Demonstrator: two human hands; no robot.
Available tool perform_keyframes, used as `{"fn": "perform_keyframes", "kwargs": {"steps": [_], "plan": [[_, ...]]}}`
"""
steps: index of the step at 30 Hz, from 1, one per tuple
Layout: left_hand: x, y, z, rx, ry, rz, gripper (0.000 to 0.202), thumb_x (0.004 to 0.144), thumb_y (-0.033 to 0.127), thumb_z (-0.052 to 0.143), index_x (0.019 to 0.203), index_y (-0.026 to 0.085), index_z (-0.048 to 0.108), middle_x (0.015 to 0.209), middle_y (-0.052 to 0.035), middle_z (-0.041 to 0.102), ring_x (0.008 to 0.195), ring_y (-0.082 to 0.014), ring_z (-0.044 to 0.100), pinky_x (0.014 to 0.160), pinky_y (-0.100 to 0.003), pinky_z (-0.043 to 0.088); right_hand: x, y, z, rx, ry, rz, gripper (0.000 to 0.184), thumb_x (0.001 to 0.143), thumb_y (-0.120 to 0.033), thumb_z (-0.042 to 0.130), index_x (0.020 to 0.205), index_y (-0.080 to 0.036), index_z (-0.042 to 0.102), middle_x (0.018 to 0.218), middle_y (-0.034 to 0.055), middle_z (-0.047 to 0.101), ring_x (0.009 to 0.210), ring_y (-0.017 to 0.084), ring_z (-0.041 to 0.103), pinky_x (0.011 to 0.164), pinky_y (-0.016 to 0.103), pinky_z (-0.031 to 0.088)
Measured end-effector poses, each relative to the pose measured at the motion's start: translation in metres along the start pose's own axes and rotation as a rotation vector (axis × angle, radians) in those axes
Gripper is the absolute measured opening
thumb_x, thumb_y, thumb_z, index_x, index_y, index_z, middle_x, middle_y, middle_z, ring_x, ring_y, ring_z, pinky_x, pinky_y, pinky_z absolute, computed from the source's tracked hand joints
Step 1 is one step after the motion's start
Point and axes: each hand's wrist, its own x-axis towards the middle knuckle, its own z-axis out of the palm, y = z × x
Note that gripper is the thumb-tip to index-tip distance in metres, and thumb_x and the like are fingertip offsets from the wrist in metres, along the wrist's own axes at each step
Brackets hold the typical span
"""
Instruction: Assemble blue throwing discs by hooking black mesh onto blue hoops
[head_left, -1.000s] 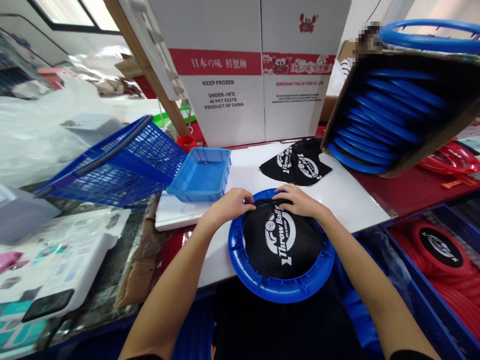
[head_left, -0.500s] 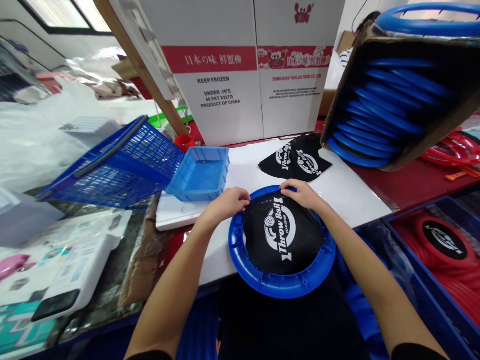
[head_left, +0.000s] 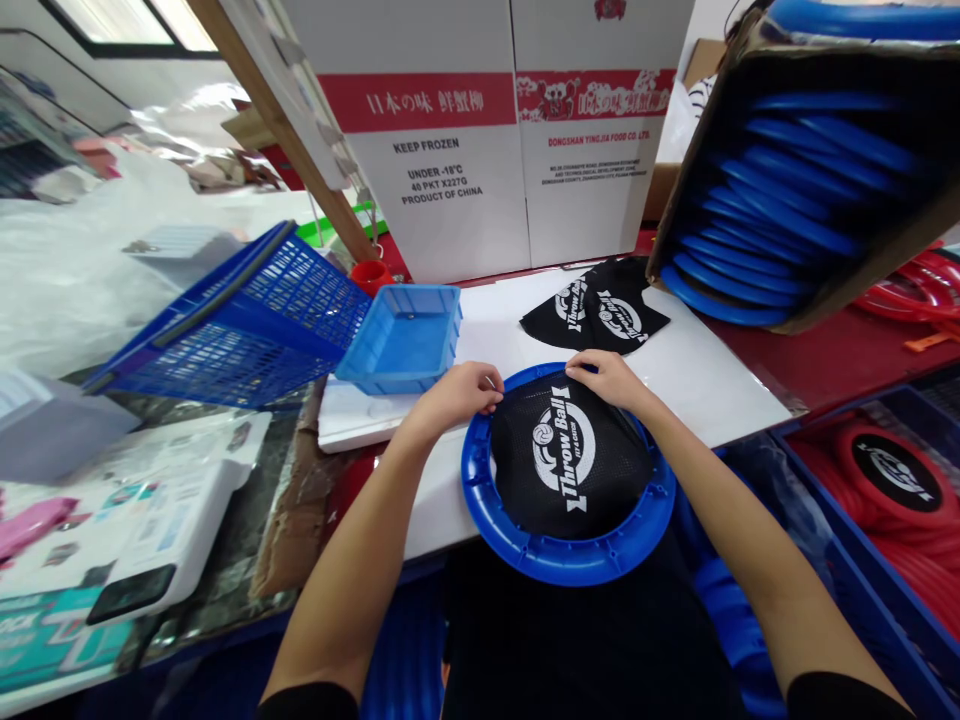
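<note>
A blue plastic ring (head_left: pixel 570 572) lies at the near edge of the white board, tilted against my body. Across its opening lies a black mesh cloth (head_left: pixel 517 470) printed "Throw Ball", its near edge loose inside the rim. My left hand (head_left: pixel 469 392) is closed at the ring's far left, fingertips pinching the cloth's edge against the rim. At the far right of the rim my right hand (head_left: pixel 606 378) pinches the same cloth between thumb and fingers. Beyond the ring, more black mesh cloths (head_left: pixel 592 310) lie flat on the board.
A light blue tray (head_left: pixel 409 335) and a tilted blue basket (head_left: pixel 247 325) stand to the left. On the right, a carton (head_left: pixel 664 225) holds several blue rings, above a blue crate (head_left: pixel 847 560) of red discs. A white carton (head_left: pixel 480 235) blocks the back.
The whole view has shifted slightly as my head moved. Both hands keep their pinch at the ring's far edge, the right one a little more bent over the rim.
</note>
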Motion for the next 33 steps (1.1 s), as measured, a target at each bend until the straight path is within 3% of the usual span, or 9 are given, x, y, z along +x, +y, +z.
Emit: {"fn": "perform_keyframes", "kwargs": {"steps": [8, 17, 25, 33], "plan": [[-0.003, 0.000, -0.002, 0.015, -0.032, 0.056, 0.009, 0.072, 0.015, 0.060, 0.078, 0.019, 0.065, 0.069, -0.0023, 0.071, 0.066, -0.0168, 0.068, 0.064, -0.027, 0.053, 0.007, -0.004, -0.002, 0.031, -0.066, 0.081, 0.016, 0.088, -0.027, 0.065, 0.085, -0.021, 0.080, 0.096, 0.0041, 0.081, 0.095, 0.024, 0.071, 0.094, 0.037, 0.051], [-0.011, 0.012, -0.002, 0.267, 0.013, 0.089, 0.016, 0.079, 0.025, 0.063, 0.079, 0.020, 0.078, 0.078, -0.0057, 0.079, 0.074, -0.0212, 0.071, 0.075, -0.031, 0.054, 0.025, 0.007, -0.006, 0.207, -0.185, 0.221, 0.013, 0.074, -0.030, 0.070, 0.072, -0.019, 0.077, 0.079, 0.0011, 0.075, 0.084, 0.022, 0.066, 0.089, 0.037, 0.049], [-0.008, 0.015, 0.004, 0.332, 0.078, 0.062, 0.012, 0.081, 0.022, 0.067, 0.075, 0.021, 0.078, 0.072, -0.0041, 0.076, 0.073, -0.0213, 0.069, 0.078, -0.033, 0.052, 0.040, 0.007, -0.019, 0.248, -0.342, 0.245, 0.010, 0.067, -0.029, 0.074, 0.071, -0.021, 0.079, 0.079, 0.0018, 0.076, 0.084, 0.022, 0.064, 0.090, 0.038, 0.047], [-0.005, 0.013, 0.005, 0.333, 0.081, 0.063, 0.008, 0.081, 0.021, 0.071, 0.075, 0.020, 0.077, 0.076, -0.0047, 0.077, 0.074, -0.0217, 0.069, 0.077, -0.033, 0.052, 0.033, 0.009, -0.017, 0.275, -0.327, 0.190, 0.014, 0.072, -0.031, 0.071, 0.077, -0.019, 0.078, 0.082, 0.0020, 0.076, 0.085, 0.021, 0.064, 0.092, 0.039, 0.049]]}}
